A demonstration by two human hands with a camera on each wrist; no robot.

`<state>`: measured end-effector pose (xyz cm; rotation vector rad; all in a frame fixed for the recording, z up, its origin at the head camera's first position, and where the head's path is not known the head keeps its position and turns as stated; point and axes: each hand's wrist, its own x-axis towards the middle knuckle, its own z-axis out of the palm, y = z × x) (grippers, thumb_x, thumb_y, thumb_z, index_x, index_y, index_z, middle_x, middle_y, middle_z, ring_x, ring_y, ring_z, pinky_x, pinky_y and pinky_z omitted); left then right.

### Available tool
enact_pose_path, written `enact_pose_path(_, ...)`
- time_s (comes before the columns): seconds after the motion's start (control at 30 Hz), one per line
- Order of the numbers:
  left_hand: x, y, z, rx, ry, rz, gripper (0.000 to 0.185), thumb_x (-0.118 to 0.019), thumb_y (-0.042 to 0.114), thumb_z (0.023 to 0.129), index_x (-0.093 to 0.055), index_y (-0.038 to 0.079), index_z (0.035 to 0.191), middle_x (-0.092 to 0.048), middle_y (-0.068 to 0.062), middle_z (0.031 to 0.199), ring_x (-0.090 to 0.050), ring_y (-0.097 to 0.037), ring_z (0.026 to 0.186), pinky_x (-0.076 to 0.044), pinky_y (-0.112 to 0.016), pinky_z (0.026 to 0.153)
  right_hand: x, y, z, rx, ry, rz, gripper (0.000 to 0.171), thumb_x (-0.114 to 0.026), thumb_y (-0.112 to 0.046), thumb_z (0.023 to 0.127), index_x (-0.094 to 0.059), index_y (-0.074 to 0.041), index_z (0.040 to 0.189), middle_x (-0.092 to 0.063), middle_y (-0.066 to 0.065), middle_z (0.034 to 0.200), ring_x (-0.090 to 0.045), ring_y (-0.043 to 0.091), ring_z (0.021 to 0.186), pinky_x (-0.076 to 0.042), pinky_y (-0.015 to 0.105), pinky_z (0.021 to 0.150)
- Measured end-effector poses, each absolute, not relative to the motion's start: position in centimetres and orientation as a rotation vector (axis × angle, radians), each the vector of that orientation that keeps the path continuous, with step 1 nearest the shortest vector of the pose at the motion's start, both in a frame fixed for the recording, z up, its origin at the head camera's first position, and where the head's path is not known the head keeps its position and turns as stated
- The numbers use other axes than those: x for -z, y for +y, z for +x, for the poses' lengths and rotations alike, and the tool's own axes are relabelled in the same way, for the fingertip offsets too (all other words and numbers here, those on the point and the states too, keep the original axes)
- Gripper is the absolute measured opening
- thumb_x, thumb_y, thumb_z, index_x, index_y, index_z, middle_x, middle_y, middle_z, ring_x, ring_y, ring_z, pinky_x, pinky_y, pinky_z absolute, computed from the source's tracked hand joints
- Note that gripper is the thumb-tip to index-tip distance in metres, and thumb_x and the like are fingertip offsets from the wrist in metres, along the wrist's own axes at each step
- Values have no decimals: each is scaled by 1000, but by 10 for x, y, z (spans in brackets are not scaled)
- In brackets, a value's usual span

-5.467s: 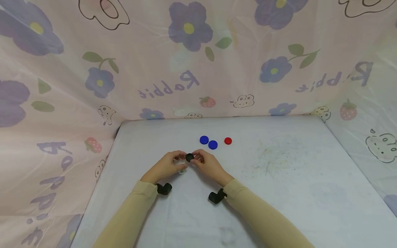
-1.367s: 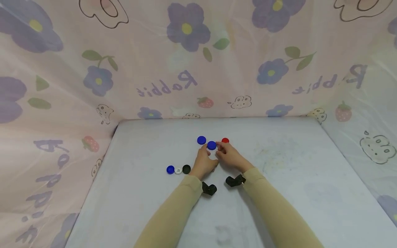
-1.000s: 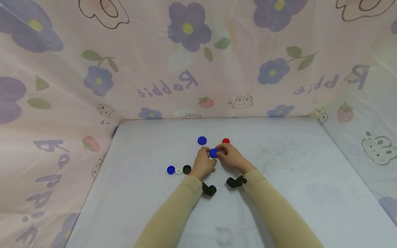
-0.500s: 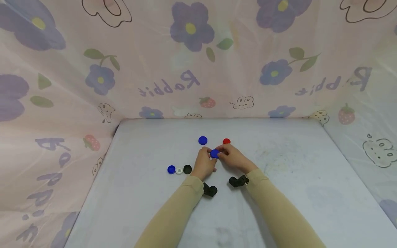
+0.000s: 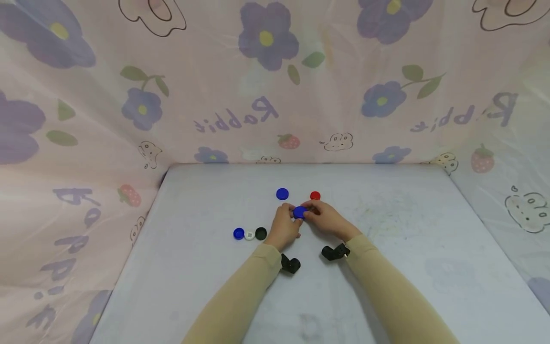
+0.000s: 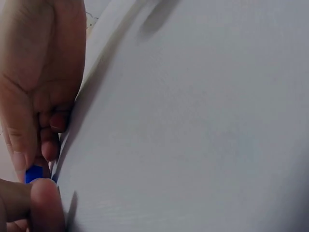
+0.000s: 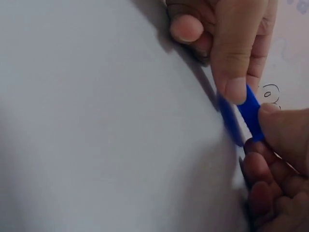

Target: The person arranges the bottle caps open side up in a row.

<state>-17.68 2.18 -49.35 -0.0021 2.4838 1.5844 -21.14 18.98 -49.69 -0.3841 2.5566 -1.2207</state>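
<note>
A round blue cap (image 5: 299,212) is held between my two hands near the table's middle. My left hand (image 5: 283,227) pinches its left edge and my right hand (image 5: 327,219) its right edge. In the right wrist view both thumbs press the blue cap (image 7: 250,115), with a second blue strip (image 7: 231,118) showing just below it. Fingers cover most of the cap (image 6: 34,174) in the left wrist view. Left of my left hand, a blue cup-like cap (image 5: 238,233), a small white round piece (image 5: 249,235) and a black round cap (image 5: 260,233) lie in a row.
Another blue cap (image 5: 282,194) lies behind my left hand. A red cap (image 5: 315,195) sits just beyond my right fingers. Black cameras (image 5: 290,264) are strapped at both wrists. A pale flowered cloth (image 5: 266,95) hangs around the white tabletop (image 5: 206,196).
My hands have let go of the black cap, leaving it in the row, and moved right. They took up the nearer blue cap and drew it slightly closer. Little differs over the last half second.
</note>
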Motion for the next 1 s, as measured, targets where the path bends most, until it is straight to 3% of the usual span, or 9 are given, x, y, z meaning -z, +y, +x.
enact_pose_path(0.27, 476, 14, -171, -1469, 2537, 87, 36, -64, 9, 94, -49, 3, 126, -50, -11, 114, -60, -13, 59, -51, -26, 56, 488, 193, -194, 1310, 2547, -377, 34, -60, -25, 98, -59, -12, 129, -64, 3, 117, -60, 20, 102, -49, 40, 86)
enact_pose_path(0.4, 464, 3, -169, -1332, 2649, 178, 39, -66, 17, 93, -54, 5, 128, -56, -8, 115, -63, -17, 89, -50, -33, 81, 483, 191, -189, 1331, 2563, -379, 34, -59, -29, 98, -59, -18, 130, -64, 2, 116, -61, 19, 98, -50, 37, 79)
enact_pose_path(0.5, 458, -8, -168, -1277, 2694, 241, 39, -66, 22, 93, -57, 7, 128, -59, -7, 117, -55, -22, 111, -42, -39, 97, 477, 186, -185, 1355, 2562, -394, 34, -60, -29, 97, -58, -19, 130, -63, 2, 116, -61, 18, 95, -50, 37, 77)
enact_pose_path(0.6, 456, -20, -167, -1294, 2679, 285, 39, -66, 24, 93, -57, 10, 128, -61, -4, 119, -58, -20, 106, -45, -39, 93, 472, 179, -181, 1383, 2557, -422, 35, -62, -26, 96, -58, -17, 130, -63, 2, 116, -61, 18, 94, -50, 37, 79)
enact_pose_path(0.77, 454, -36, -165, -1295, 2683, 371, 35, -66, 27, 94, -57, 15, 126, -63, 2, 117, -59, -10, 88, -49, -32, 77, 468, 170, -177, 1385, 2588, -453, 33, -63, -27, 95, -60, -18, 127, -64, -1, 114, -61, 17, 92, -49, 37, 78)
enact_pose_path(1.0, 451, -52, -164, -1266, 2725, 445, 34, -66, 28, 94, -58, 17, 125, -64, 5, 112, -58, -9, 84, -49, -29, 71, 462, 158, -173, 1403, 2619, -508, 33, -66, -28, 94, -60, -18, 125, -63, -2, 109, -59, 17, 90, -48, 36, 78)
